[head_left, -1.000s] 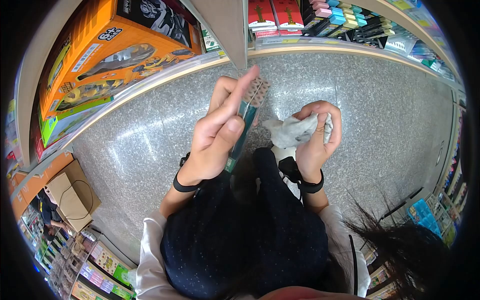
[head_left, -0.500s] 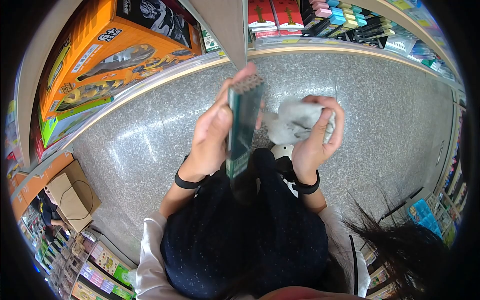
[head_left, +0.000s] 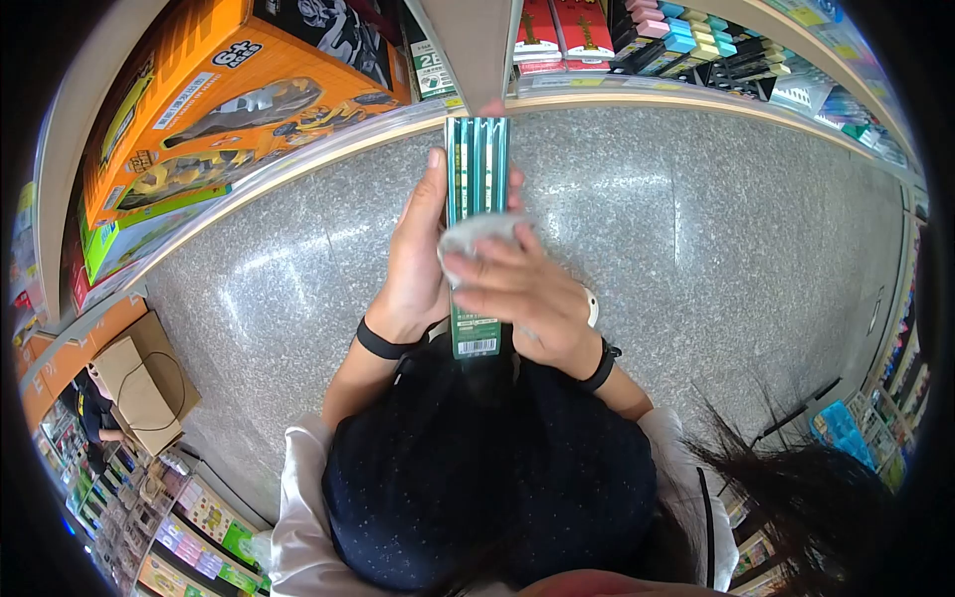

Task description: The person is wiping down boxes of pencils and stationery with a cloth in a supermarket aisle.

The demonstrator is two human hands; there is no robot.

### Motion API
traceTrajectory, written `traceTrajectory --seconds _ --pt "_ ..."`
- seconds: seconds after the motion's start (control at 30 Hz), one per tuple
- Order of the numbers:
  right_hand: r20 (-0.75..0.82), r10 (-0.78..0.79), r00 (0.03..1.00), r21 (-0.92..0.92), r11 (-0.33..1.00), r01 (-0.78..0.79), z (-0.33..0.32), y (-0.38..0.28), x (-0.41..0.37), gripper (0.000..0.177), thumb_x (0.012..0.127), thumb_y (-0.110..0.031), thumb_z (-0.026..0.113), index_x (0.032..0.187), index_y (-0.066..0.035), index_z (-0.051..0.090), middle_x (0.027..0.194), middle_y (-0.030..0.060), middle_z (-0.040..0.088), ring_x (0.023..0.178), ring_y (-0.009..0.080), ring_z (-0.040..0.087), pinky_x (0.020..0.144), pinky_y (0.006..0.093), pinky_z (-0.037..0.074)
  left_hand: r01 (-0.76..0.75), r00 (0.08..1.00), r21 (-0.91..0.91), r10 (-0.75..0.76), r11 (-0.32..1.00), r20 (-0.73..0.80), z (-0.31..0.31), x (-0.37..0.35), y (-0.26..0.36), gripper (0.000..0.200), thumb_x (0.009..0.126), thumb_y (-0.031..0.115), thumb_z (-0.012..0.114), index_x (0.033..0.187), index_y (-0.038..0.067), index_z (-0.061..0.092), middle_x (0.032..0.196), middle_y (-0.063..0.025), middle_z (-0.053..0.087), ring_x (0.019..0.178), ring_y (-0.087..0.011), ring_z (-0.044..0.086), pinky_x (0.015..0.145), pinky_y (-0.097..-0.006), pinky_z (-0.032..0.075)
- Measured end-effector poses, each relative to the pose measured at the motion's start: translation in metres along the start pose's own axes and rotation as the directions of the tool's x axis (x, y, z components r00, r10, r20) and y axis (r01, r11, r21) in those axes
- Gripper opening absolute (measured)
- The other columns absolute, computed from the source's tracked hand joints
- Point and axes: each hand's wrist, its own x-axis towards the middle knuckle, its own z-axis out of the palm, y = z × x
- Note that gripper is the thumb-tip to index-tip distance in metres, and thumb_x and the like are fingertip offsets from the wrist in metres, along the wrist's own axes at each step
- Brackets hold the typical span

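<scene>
A green pack of pencils [head_left: 478, 164] stands out in front of my body, its pencil side and barcode end facing up. Around it from the left and beneath is my left hand [head_left: 418, 249], its thumb on the left edge and fingertips showing at the right edge. My right hand [head_left: 527, 298] lies over the middle of the pack and presses a grey-white cloth [head_left: 468, 234] on its surface. The cloth and the right fingers are somewhat blurred and hide part of the pack.
Shelves with an orange toy box [head_left: 249, 109], red packs [head_left: 582, 30] and pastel markers [head_left: 686, 35] run along the top. Speckled grey floor [head_left: 617, 209] lies below my hands. A cardboard box [head_left: 139, 398] and a person in dark clothes [head_left: 95, 413] are at the lower left.
The pack has turned from its narrow side to its broad pencil side. My right hand has moved left with the cloth, from beside the pack onto it.
</scene>
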Motion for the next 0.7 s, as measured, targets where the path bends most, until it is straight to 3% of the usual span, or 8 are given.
traceTrajectory --seconds 0.1,0.23,0.33,0.5,0.57,0.63,0.67,0.7 --pt "0.069 -0.01 0.998 0.131 0.991 0.001 -0.002 0.001 -0.012 0.015 0.077 -0.005 0.061 0.091 -0.011 0.065 0.105 0.0047 0.066 0.107 0.0196 0.058 0.101 0.0412 0.038 -0.044 0.999 0.04 0.045 0.998 -0.026 0.001 0.003 0.0 0.057 0.097 0.043 0.028 0.139 0.004 0.027 0.092 -0.007 0.053 0.078 -0.0117 0.051 0.069 -0.0224 0.048" --pt "0.118 -0.1 0.988 0.341 0.938 0.054 -0.007 0.002 -0.016 0.011 0.077 -0.002 0.06 0.085 -0.009 0.062 0.089 0.0064 0.068 0.094 0.0218 0.064 0.092 0.0411 0.046 -0.083 0.996 -0.08 0.085 0.993 0.024 -0.001 0.007 -0.001 0.055 0.097 0.041 0.031 0.138 0.004 0.029 0.094 -0.0086 0.052 0.083 -0.0125 0.049 0.074 -0.0239 0.045" --pt "0.162 -0.096 0.982 0.543 0.839 -0.007 -0.008 0.003 -0.022 0.01 0.075 0.002 0.059 0.08 -0.006 0.06 0.08 0.0075 0.065 0.079 0.0243 0.066 0.086 0.0412 0.05 -0.074 0.997 -0.127 0.077 0.989 0.019 -0.003 0.006 -0.002 0.054 0.097 0.041 0.032 0.138 0.005 0.029 0.095 -0.0089 0.051 0.081 -0.0128 0.047 0.076 -0.0239 0.044" --pt "0.219 -0.018 0.975 0.611 0.782 -0.123 -0.028 0.003 -0.021 0.011 0.084 -0.002 0.053 0.077 -0.002 0.062 0.067 0.0067 0.062 0.06 0.0223 0.062 0.07 0.0389 0.053 -0.035 0.999 -0.158 0.03 0.987 -0.036 -0.002 0.004 -0.002 0.055 0.095 0.047 0.035 0.137 0.012 0.031 0.09 -0.0053 0.045 0.075 -0.0111 0.042 0.064 -0.0205 0.042" --pt "-0.046 0.341 0.939 0.677 0.702 -0.221 -0.035 0.01 -0.028 0.02 0.093 -0.009 0.045 0.086 0.001 0.06 0.072 0.0085 0.062 0.062 0.0201 0.061 0.065 0.0377 0.053 -0.049 0.998 -0.226 0.056 0.973 0.027 -0.001 0.003 -0.004 0.056 0.093 0.048 0.04 0.137 0.013 0.031 0.089 -0.0045 0.043 0.075 -0.0101 0.042 0.06 -0.0196 0.042" --pt "-0.422 0.603 0.677 0.638 0.728 -0.25 -0.031 0.009 -0.01 0.028 0.097 -0.016 0.036 0.1 0.004 0.056 0.087 0.0142 0.062 0.076 0.0204 0.062 0.069 0.0353 0.052 -0.083 0.996 -0.1 0.086 0.992 0.033 0.002 -0.001 -0.006 0.058 0.092 0.047 0.045 0.137 0.013 0.031 0.09 -0.0051 0.042 0.073 -0.0098 0.042 0.059 -0.0206 0.042" --pt "-0.568 0.534 0.626 0.449 0.839 -0.308 -0.034 0.012 0.002 0.029 0.097 -0.017 0.038 0.106 0.005 0.054 0.097 0.0174 0.06 0.085 0.0219 0.06 0.076 0.0355 0.05 -0.048 0.996 -0.129 0.057 0.99 0.068 -0.008 -0.001 -0.006 0.055 0.092 0.042 0.048 0.135 0.009 0.035 0.093 -0.0081 0.053 0.077 -0.0139 0.053 0.063 -0.0266 0.047" --pt "-0.693 0.429 0.579 0.24 0.895 -0.375 -0.036 0.014 0.014 0.032 0.097 -0.019 0.039 0.112 0.007 0.051 0.107 0.0206 0.058 0.095 0.0235 0.059 0.082 0.0357 0.048 -0.048 0.996 -0.129 0.057 0.99 0.07 -0.009 -0.002 -0.006 0.055 0.092 0.042 0.048 0.135 0.009 0.035 0.093 -0.0081 0.053 0.077 -0.0139 0.053 0.063 -0.0266 0.047"
